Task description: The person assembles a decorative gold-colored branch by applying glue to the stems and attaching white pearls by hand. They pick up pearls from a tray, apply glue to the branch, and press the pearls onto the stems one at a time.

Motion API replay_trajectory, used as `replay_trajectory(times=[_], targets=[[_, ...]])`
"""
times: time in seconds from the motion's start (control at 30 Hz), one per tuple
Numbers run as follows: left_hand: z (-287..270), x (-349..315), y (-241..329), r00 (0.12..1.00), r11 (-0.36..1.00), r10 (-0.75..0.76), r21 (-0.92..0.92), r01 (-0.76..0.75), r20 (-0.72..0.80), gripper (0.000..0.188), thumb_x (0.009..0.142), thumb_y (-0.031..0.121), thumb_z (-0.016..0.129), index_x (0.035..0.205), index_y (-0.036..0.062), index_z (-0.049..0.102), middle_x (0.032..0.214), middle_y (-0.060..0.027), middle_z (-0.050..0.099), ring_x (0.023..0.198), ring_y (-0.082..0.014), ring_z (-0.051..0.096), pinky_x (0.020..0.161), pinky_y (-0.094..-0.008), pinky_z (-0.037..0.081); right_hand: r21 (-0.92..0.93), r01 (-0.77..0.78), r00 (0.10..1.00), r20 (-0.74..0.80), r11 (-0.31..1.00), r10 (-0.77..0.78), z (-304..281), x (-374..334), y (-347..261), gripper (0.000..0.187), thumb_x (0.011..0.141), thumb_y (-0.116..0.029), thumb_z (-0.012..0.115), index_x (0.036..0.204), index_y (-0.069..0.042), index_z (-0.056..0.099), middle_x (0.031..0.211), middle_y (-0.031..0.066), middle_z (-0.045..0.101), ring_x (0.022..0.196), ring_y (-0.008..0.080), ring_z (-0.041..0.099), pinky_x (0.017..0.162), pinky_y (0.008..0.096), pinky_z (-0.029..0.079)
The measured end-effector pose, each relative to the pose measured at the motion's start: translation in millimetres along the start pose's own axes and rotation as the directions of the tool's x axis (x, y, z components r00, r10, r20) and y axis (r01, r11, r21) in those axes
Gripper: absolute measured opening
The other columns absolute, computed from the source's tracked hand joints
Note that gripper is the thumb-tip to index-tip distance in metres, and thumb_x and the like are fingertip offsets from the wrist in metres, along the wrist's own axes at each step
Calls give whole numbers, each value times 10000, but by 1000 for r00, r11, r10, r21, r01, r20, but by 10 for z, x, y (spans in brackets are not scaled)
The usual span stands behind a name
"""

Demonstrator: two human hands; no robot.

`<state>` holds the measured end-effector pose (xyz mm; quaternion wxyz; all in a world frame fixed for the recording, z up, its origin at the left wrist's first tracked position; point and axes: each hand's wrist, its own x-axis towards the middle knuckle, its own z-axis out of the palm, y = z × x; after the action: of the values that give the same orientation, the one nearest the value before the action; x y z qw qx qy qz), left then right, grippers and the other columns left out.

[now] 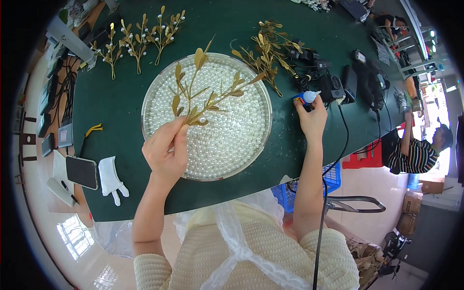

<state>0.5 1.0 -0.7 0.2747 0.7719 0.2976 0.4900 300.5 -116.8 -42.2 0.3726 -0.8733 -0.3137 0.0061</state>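
Between the thumb and fingers of my left hand is a gold leaf branch, raised over a round tray filled with pearl beads. A single pearl shows near the branch's base, close to my fingertips. To the right of the tray, my right hand grips a small glue bottle, blue with a pale nozzle pointing right. Part of the bottle is hidden by my fingers.
Gold branches with pearls lie at the back left; more gold branches pile behind the tray. Black devices and cables sit at right. A phone, white glove and yellow-handled tool lie at left. People work farther right.
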Motion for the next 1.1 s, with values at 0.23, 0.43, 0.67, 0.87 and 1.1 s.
replay_trajectory(times=[0.23,0.43,0.67,0.87,1.1], targets=[[-26,-18,-12,999,999,-48,-11,48,11,130,760,-26,588,888,-29,613,717,-86,623,515,-59,511,434,-170,389,-93,305,892,-319,948,-319,-236,-287,-197,284,699,-98,665,957,-18,580,826,95,598,761,221,554,716,311,434],[-2,-30,-22,999,998,-41,-40,40,-19,138,757,-28,594,893,-35,613,724,-92,624,539,-62,533,449,-171,409,321,444,894,-100,837,-436,-145,-378,-723,376,733,32,511,1106,-14,521,886,68,592,776,179,548,676,264,441],[-7,-24,3,999,999,-31,-32,31,-11,128,756,-25,594,882,-30,615,718,-89,623,541,-76,540,457,-173,411,-17,644,718,357,765,-597,88,-354,-953,102,662,-128,656,753,-95,622,774,26,543,816,205,486,717,331,337],[-14,-20,-18,1000,1000,-13,-9,13,-2,122,756,-15,599,876,-24,616,694,-87,616,518,-86,533,442,-176,399,-83,637,728,391,766,-563,170,-356,-952,49,650,-123,658,695,-107,651,754,22,522,799,202,473,707,328,332],[-11,-3,-13,1000,1000,-25,-13,25,-1,118,756,-13,600,873,-22,615,676,-83,609,510,-84,525,435,-180,395,-88,666,709,380,740,-593,189,-341,-995,116,609,-126,691,697,-87,627,723,10,517,784,191,464,701,323,312]])
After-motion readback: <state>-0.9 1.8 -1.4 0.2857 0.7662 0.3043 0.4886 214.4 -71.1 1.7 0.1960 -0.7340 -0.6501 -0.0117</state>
